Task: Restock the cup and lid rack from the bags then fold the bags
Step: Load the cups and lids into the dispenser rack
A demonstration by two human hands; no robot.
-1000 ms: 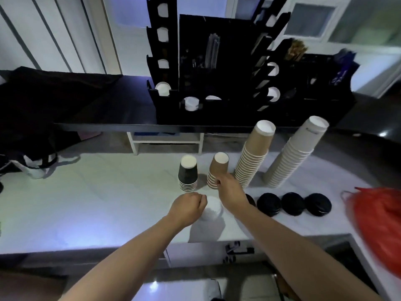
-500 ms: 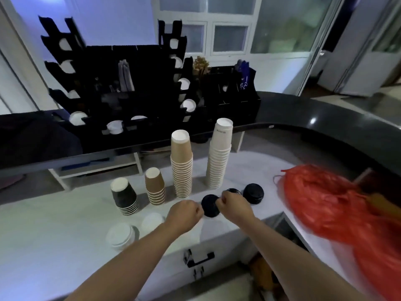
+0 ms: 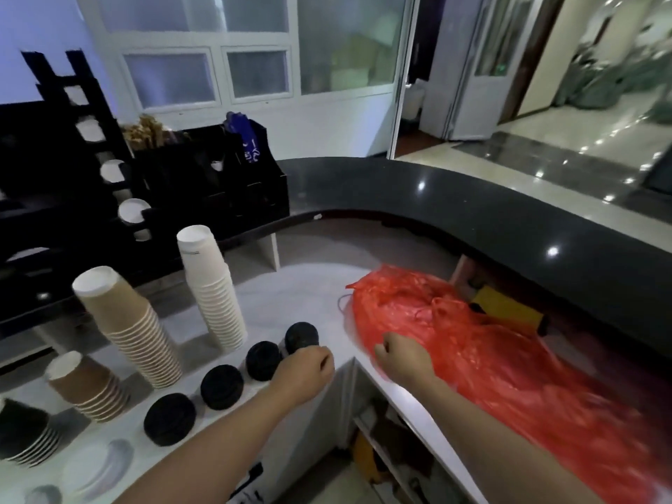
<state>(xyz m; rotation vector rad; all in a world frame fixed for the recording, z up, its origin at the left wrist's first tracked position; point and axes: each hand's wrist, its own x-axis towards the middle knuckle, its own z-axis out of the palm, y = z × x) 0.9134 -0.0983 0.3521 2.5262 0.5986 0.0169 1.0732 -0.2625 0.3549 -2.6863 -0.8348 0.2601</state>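
We find the right hand (image 3: 403, 360) curled at the red bag (image 3: 491, 358), grip unclear; left hand (image 3: 305, 371) fisted, at 3 o'clock of the lids (image 3: 222, 387).

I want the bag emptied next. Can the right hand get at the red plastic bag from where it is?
Probably yes. The right hand is already at the near edge of the red plastic bag, with nothing between them on the white counter.

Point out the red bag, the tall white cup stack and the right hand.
red bag (image 3: 483, 354), head view, on its crumpled middle
tall white cup stack (image 3: 214, 296), head view, mid-height on its side
right hand (image 3: 405, 360), head view, back of the hand
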